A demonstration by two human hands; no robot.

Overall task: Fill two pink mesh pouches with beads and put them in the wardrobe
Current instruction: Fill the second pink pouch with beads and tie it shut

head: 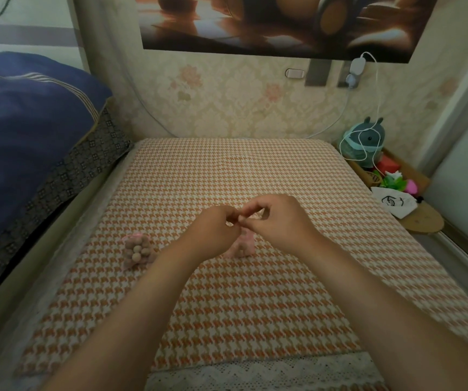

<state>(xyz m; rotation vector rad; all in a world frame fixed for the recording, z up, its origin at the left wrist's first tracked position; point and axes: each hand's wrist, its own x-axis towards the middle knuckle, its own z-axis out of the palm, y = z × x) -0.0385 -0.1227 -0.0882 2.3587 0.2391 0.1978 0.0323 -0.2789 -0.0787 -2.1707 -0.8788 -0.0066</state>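
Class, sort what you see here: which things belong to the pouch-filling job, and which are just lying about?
Job: filled bead pouch; second pink pouch, pinched at its top by left hand and right hand.
Lying about: blue bedding; plush toy; white cable; white cloth bag.

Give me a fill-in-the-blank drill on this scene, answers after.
The filled pouch lies on the ____ side of the left hand.
The left hand and right hand pinch the top of the second pouch, coloured ____.
The houndstooth cloth under them is white and ____.
The bedding at the far left is dark ____.
Missing words: left; pink; orange; blue.
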